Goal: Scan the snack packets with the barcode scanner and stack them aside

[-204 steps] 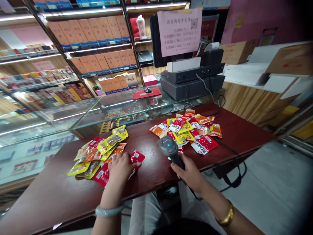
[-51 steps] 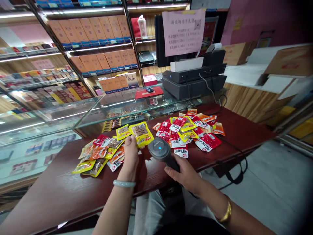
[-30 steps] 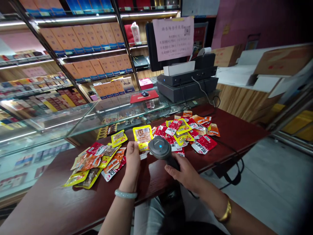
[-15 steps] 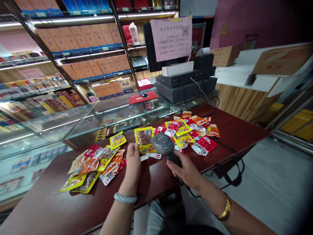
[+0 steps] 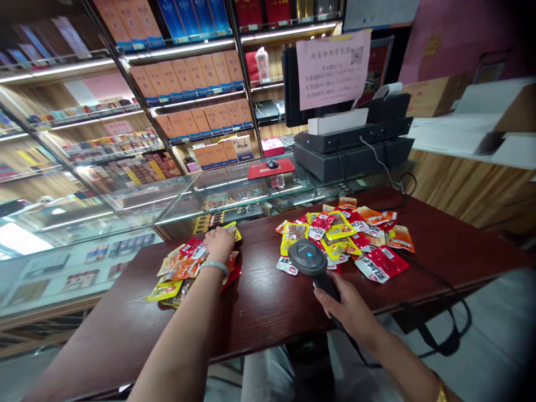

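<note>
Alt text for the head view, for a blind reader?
The right hand grips a dark grey handheld barcode scanner over a dark red wooden table; the left hand rests on one heap of colourful snack packets, and a second heap lies beyond the scanner.

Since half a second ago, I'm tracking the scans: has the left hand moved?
Yes. The left hand went left, away from the scanner, onto the left packet pile.

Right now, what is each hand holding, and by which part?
Right hand grips the barcode scanner by its handle. Left hand rests on the left pile of snack packets; a grip cannot be told.
</note>
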### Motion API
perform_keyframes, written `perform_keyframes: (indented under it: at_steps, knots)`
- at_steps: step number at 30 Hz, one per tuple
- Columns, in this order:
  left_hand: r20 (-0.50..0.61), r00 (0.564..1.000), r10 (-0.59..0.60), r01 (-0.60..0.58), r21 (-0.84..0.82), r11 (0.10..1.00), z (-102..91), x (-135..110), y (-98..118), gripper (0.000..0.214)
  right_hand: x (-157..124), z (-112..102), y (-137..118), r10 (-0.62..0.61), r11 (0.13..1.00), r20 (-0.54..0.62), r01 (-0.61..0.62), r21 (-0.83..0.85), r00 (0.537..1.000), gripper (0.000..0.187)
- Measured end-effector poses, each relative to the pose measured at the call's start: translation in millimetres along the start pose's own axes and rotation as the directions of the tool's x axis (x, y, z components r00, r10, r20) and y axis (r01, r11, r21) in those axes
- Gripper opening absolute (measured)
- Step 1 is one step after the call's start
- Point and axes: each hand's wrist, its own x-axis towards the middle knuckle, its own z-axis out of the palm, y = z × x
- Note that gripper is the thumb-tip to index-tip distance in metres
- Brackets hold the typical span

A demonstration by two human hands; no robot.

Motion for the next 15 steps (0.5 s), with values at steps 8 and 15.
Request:
perform_keyframes:
  at_steps: [8,15]
  knots:
    - [0.020,0.997,-0.079,0.078,0.048,0.996,-10.8,28,-11,0.085,-2,8,-2,-0.016,1.000,0.036,0.016,-0.002,0.999,0.035]
    - [0.108,0.994,-0.003,0.014,-0.104,0.994,3.7,6,-7,0.064,1,8,-11,-0.039,0.999,0.047,0.039,0.007,0.998,0.036]
